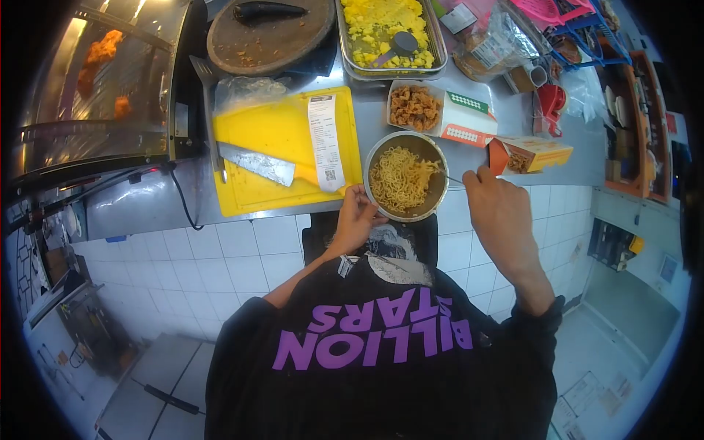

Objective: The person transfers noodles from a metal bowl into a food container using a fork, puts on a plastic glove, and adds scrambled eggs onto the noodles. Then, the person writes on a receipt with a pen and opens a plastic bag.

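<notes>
Both hands are busy, right at the table's (374,110) front edge! The left hand (357,220) clasps the near-left side of the metal bowl (425,147), thumb up by the rim; the right hand (499,209) is closed in a fist around a thin utensil (453,179), its far end in the noodles (396,180). Mixing or lifting those noodles, I'd call this step. The next move calls for a firm left hold, as the bowl seems to overhang the edge, and a controlled turn of the right wrist. Just left, a broad knife (257,165) and a printed receipt (323,132) lie on the yellow board (257,198). Beyond the bowl, an open carton (469,117) of fried pieces (414,108); farther back, a tray (396,75) of yellow food with a scoop (403,44) in it!
</notes>
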`<move>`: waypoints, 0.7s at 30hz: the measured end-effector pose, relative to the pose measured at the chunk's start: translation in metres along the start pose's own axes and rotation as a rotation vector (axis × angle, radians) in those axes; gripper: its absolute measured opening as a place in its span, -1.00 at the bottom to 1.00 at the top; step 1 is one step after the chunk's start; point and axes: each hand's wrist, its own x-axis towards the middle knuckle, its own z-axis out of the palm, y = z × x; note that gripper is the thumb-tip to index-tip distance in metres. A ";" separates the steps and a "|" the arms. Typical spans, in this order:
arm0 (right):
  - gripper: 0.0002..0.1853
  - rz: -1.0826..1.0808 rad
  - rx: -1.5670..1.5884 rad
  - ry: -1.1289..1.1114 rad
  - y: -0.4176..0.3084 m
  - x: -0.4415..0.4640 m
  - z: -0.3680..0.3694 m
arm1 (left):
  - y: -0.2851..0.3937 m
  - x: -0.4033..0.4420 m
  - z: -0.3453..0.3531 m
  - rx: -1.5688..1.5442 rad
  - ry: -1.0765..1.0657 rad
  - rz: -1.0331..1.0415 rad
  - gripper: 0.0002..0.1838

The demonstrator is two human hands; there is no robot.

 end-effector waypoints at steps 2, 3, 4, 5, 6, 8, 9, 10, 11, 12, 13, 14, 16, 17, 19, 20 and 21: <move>-0.95 -0.001 0.019 0.009 -0.005 -0.008 -0.027 | 0.000 0.000 0.000 -0.015 -0.003 -0.005 -0.67; -0.94 -0.005 0.038 0.019 -0.007 -0.012 -0.037 | -0.001 0.000 0.001 -0.011 0.005 0.000 -0.67; -0.94 -0.007 0.037 0.017 -0.009 -0.018 -0.045 | -0.002 0.000 0.001 -0.007 0.016 0.005 -0.66; -0.95 0.015 0.039 0.026 -0.012 -0.023 -0.052 | -0.002 0.001 0.000 -0.010 0.018 0.004 -0.66; -0.95 0.037 0.043 0.034 -0.015 -0.028 -0.056 | -0.002 0.001 -0.001 -0.003 0.002 -0.017 -0.65; -0.96 0.053 0.068 0.065 -0.018 -0.036 -0.060 | -0.001 0.000 -0.001 0.001 -0.012 -0.038 -0.63; -0.96 0.074 0.093 0.100 -0.018 -0.038 -0.062 | 0.001 0.000 0.000 0.007 -0.012 -0.037 -0.64; -0.96 0.074 0.092 0.099 -0.017 -0.036 -0.058 | 0.002 -0.001 0.000 0.014 -0.014 -0.037 -0.64; -0.96 0.094 0.113 0.085 -0.013 -0.035 -0.050 | 0.002 0.000 0.001 0.014 -0.018 -0.039 -0.64; -0.96 0.118 0.134 0.070 -0.010 -0.033 -0.040 | 0.001 0.000 0.000 0.003 -0.024 -0.035 -0.64; -0.96 0.137 0.146 0.027 -0.005 -0.030 -0.024 | 0.000 0.001 0.000 -0.007 -0.031 -0.032 -0.65; -0.96 0.154 0.158 -0.014 0.000 -0.025 -0.003 | -0.001 0.002 0.000 -0.006 -0.041 -0.033 -0.65; -0.93 0.206 0.182 -0.006 0.007 -0.016 0.047 | -0.003 0.001 0.000 -0.004 -0.019 -0.010 -0.65; -0.89 0.223 0.224 -0.028 0.011 -0.013 0.075 | -0.003 0.000 0.001 -0.006 -0.019 -0.009 -0.65; -0.86 0.231 0.267 -0.050 0.020 -0.006 0.109 | -0.002 -0.001 0.000 0.018 -0.072 0.028 -0.65; -0.83 0.284 0.532 -0.133 0.023 -0.004 0.119 | -0.001 -0.002 -0.001 0.017 -0.068 0.028 -0.65; -0.79 0.336 0.795 -0.216 0.026 -0.003 0.128 | 0.000 -0.001 -0.001 0.017 -0.066 0.022 -0.64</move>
